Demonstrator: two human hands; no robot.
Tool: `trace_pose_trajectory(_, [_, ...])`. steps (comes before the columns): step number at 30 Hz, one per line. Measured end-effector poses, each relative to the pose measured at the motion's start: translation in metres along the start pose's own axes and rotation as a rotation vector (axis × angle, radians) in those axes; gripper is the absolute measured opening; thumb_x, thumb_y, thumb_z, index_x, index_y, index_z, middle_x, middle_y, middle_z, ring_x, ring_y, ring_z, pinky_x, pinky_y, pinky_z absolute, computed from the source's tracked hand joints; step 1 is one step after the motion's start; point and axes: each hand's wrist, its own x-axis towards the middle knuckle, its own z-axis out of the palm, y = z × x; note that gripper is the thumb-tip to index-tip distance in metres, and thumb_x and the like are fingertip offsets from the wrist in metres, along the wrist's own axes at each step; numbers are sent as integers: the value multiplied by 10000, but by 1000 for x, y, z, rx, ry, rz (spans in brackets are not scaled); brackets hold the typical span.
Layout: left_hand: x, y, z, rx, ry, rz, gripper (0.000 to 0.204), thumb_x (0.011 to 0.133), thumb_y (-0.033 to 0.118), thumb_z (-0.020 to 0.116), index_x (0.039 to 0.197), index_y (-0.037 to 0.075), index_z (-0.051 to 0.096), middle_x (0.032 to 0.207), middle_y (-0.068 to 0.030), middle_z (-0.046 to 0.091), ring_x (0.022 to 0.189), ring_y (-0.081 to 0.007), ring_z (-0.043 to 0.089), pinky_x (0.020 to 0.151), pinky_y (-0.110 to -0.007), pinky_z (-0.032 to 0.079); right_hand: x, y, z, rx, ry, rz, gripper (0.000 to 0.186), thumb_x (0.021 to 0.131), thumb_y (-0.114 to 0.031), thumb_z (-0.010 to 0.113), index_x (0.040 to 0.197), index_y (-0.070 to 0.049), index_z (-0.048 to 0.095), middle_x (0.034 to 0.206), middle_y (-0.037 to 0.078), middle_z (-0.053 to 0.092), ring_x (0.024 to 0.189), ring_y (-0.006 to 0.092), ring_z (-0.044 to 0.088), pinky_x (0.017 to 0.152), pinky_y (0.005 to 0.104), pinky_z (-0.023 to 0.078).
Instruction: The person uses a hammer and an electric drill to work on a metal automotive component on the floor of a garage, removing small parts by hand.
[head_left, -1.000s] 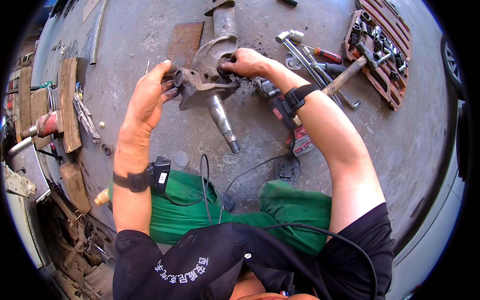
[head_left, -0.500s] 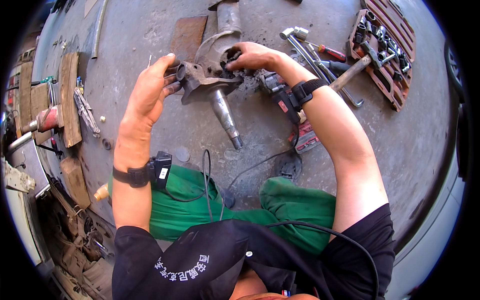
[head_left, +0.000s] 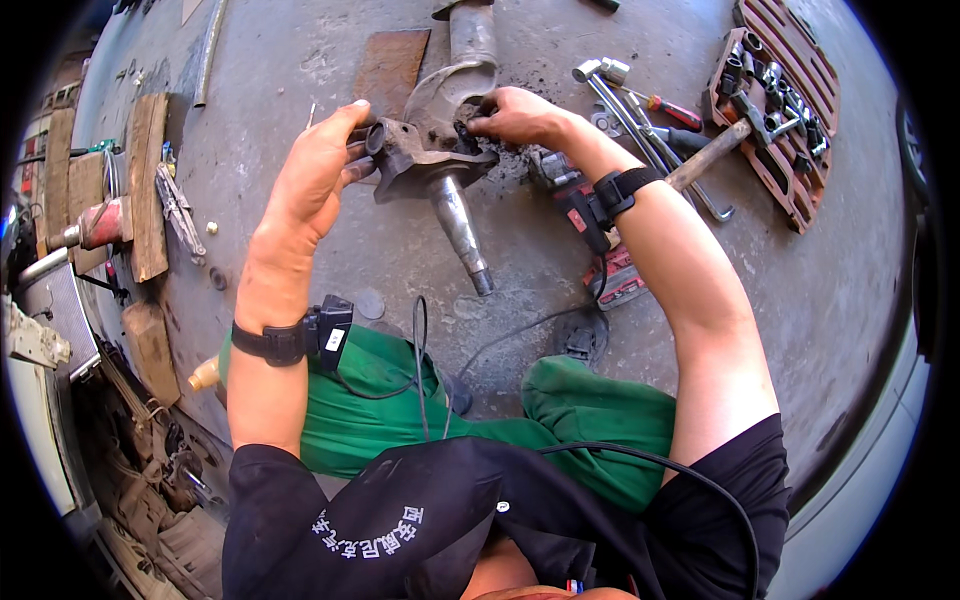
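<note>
A grey metal steering knuckle (head_left: 425, 168), its bare shiny spindle (head_left: 460, 235) slanting toward me, stands at the end of a thick axle beam (head_left: 473, 45). At its left end, my left hand (head_left: 318, 170) has its thumb and dirty fingers around the round boss; some fingertips are hidden. My right hand (head_left: 520, 117) is at the far right side of the knuckle, fingers blackened and drawn together next to dark, greasy lumps. What lies between those fingertips is hidden. Dark crumbs lie on the floor beside it.
Right of the knuckle lie a red-and-black power tool (head_left: 575, 200), long wrenches (head_left: 650, 140), a hammer (head_left: 710, 155) and a brown socket case (head_left: 790, 180). A rusty plate (head_left: 392, 70) lies behind. Wooden blocks (head_left: 150, 190) and a red jack (head_left: 103, 225) are at left. A cable (head_left: 420, 340) loops near my knees.
The whole view has shifted slightly, moving the knuckle a little rightward in the picture. My right fingers have shifted slightly at the dark lumps; my left hand stays at the boss.
</note>
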Motion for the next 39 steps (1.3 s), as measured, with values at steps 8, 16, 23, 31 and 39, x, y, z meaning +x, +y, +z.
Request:
trace_pose_trajectory(8, [2,-2,-1,9,-8,3,310,960,320,572,1084,42,629,1027,-66,651,955,-176,602,884,-355,456,11,2,6,-74,2,78,509,888,-426,650,1115,30,646,974,96,685,801,191,630,743,304,516])
trace_pose_trajectory(16, [2,-2,-3,18,-15,-3,303,961,323,571,1080,51,632,1010,-56,657,932,-168,605,860,-342,460,-14,-28,0,234,-34,247,560,878,-441,660,1095,75,640,986,157,674,741,205,644,738,320,538])
trace_pose_trajectory(23, [-1,0,2,0,-8,11,293,967,315,566,1075,52,635,1006,-53,659,922,-161,610,848,-333,468,-1,1,2,119,10,-82,560,885,-449,653,1117,60,647,957,173,688,822,217,649,716,352,510])
trace_pose_trajectory(31, [-4,0,4,5,-1,15,291,966,313,570,1069,48,635,999,-54,657,930,-162,607,852,-335,467,-3,4,8,132,38,-63,532,881,-453,649,1007,63,674,911,181,685,829,230,640,749,347,507])
trace_pose_trajectory(39, [-1,1,8,5,-13,11,287,952,311,583,1054,50,641,992,-55,656,923,-167,600,846,-341,460,-2,17,0,67,65,-160,534,870,-427,670,1122,43,648,946,190,684,845,239,662,779,337,531])
